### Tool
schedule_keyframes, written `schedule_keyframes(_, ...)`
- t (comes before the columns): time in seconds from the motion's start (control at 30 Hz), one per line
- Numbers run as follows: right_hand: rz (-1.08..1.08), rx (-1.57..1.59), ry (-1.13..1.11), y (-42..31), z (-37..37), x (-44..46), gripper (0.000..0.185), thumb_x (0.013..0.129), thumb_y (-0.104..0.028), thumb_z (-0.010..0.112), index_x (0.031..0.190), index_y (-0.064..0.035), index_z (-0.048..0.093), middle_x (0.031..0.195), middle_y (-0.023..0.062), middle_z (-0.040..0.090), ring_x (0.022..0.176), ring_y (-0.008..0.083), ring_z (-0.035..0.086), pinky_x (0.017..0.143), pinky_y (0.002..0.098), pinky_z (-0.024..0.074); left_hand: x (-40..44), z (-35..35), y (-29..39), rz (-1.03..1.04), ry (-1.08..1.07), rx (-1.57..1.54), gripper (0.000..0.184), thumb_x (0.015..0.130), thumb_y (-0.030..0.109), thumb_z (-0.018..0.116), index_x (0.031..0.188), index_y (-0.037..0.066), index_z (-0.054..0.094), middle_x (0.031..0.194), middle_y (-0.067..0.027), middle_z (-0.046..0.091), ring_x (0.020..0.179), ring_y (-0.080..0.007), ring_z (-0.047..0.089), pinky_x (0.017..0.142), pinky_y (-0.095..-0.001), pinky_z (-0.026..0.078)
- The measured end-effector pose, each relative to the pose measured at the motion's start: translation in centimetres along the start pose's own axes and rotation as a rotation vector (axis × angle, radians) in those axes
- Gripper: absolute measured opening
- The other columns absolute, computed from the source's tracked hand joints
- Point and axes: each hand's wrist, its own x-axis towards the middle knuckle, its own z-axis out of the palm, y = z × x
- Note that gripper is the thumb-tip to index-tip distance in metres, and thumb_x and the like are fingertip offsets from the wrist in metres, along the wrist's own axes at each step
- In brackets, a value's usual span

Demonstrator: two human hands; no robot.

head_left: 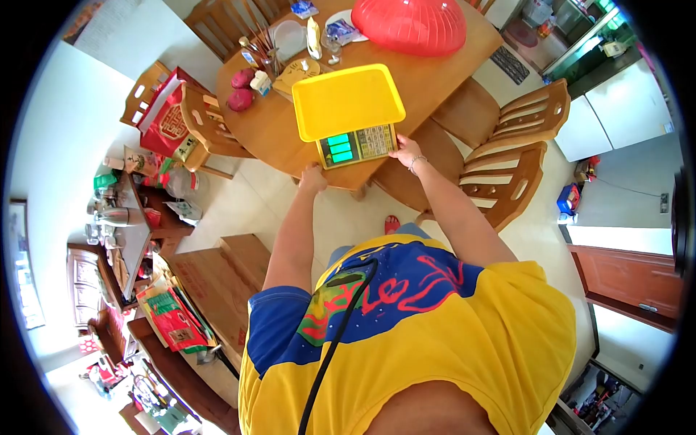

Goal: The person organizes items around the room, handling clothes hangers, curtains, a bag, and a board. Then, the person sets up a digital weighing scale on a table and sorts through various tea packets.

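Observation:
A digital weighing scale (359, 147) with a yellow tray (349, 103) on top stands at the near edge of the wooden dining table (424, 80). Green lit displays and a keypad show on its front panel. My right hand (408, 151) grips the right side of the panel, its fingers against the casing. At the lower left corner of the scale, my left hand (313, 177) is closed against the casing near the table edge; its fingertips are partly hidden. Nothing lies on the tray.
A red dome cover (410, 26), a clear bowl (289, 40) and dark pink round fruits (241, 100) are on the table. Wooden chairs (507, 181) stand at the right. Flat cardboard (210, 286) lies at the lower left. A black cable (335, 341) hangs down my shirt.

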Motion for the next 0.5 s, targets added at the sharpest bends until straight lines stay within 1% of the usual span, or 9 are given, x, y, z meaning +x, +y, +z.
schedule_keyframes(0.03,-0.039,-0.017,0.042,-0.2,0.2,-0.5,0.066,0.072,0.001,0.073,0.133,-0.0051,0.049,0.120,0.0117,0.062,0.110,0.0219,0.059,0.093,0.0313,0.0461,0.0,0.0,0.1,-0.006,-0.017,-0.006,0.060,0.074,0.005,0.062,0.132,0.008,0.049,0.143,-0.0078,0.036,0.126,-0.0293,0.044,0.097,-0.0389,0.046)
schedule_keyframes(0.07,-0.001,-0.116,0.060,-0.4,-0.1,-0.7,0.068,0.070,-0.003,0.075,0.133,-0.0071,0.049,0.123,0.0123,0.061,0.115,0.0248,0.056,0.095,0.0339,0.0446,0.1,0.1,0.2,-0.015,0.000,0.026,0.061,0.073,0.003,0.062,0.132,0.009,0.049,0.143,-0.0071,0.036,0.126,-0.0297,0.043,0.097,-0.0390,0.046)
schedule_keyframes(0.1,-0.012,-0.036,0.042,0.0,-0.1,-0.5,0.070,0.070,-0.003,0.075,0.134,-0.0074,0.048,0.126,0.0128,0.059,0.117,0.0258,0.054,0.096,0.0339,0.0441,0.0,0.4,0.3,-0.022,0.015,0.057,0.062,0.072,0.001,0.062,0.132,0.009,0.049,0.143,-0.0064,0.036,0.126,-0.0301,0.043,0.098,-0.0392,0.045)
schedule_keyframes(0.13,0.002,-0.042,0.041,-0.3,-0.1,-0.5,0.070,0.070,-0.003,0.075,0.134,-0.0074,0.048,0.127,0.0126,0.058,0.118,0.0261,0.053,0.097,0.0339,0.0437,0.1,0.8,0.0,-0.022,-0.005,0.051,0.062,0.072,0.001,0.062,0.132,0.009,0.049,0.143,-0.0064,0.036,0.126,-0.0301,0.043,0.098,-0.0392,0.045)
schedule_keyframes(0.2,0.038,-0.055,0.043,-0.7,-0.2,-1.0,0.071,0.070,-0.003,0.075,0.135,-0.0075,0.048,0.128,0.0123,0.058,0.119,0.0263,0.052,0.097,0.0338,0.0433,0.0,1.5,-0.6,0.034,0.085,0.027,0.063,0.072,0.000,0.062,0.132,0.010,0.049,0.143,-0.0056,0.036,0.127,-0.0305,0.042,0.099,-0.0387,0.044)
schedule_keyframes(0.3,0.059,-0.070,0.069,-1.4,-0.2,-1.6,0.072,0.070,-0.003,0.076,0.136,-0.0085,0.047,0.128,0.0117,0.058,0.119,0.0258,0.053,0.097,0.0333,0.0428,-0.7,1.7,-0.4,0.005,0.123,-0.088,0.063,0.071,-0.003,0.062,0.131,0.010,0.049,0.139,-0.0058,0.040,0.127,-0.0301,0.042,0.100,-0.0382,0.043)
schedule_keyframes(0.33,0.035,-0.067,0.057,-1.6,-0.2,-1.7,0.073,0.070,-0.004,0.076,0.136,-0.0087,0.046,0.128,0.0114,0.058,0.119,0.0254,0.053,0.097,0.0331,0.0428,-1.1,1.4,0.0,0.014,0.113,-0.030,0.061,0.070,-0.003,0.063,0.129,0.011,0.050,0.137,-0.0062,0.042,0.127,-0.0295,0.041,0.100,-0.0383,0.043)
schedule_keyframes(0.4,-0.001,-0.057,0.056,-1.7,0.0,-1.9,0.074,0.070,-0.006,0.076,0.137,-0.0089,0.045,0.128,0.0103,0.058,0.118,0.0242,0.053,0.097,0.0326,0.0430,-0.9,1.3,-0.1,0.011,0.094,-0.056,0.061,0.071,-0.002,0.063,0.129,0.010,0.050,0.137,-0.0061,0.041,0.127,-0.0290,0.041,0.100,-0.0386,0.043)
schedule_keyframes(0.5,0.023,-0.115,0.075,-2.0,0.1,-2.0,0.073,0.070,-0.007,0.076,0.137,-0.0093,0.045,0.128,0.0095,0.058,0.117,0.0240,0.053,0.097,0.0326,0.0429,-0.4,1.2,-0.8,0.010,0.070,-0.079,0.059,0.073,0.001,0.063,0.130,0.011,0.050,0.138,-0.0059,0.040,0.128,-0.0279,0.039,0.101,-0.0385,0.043)
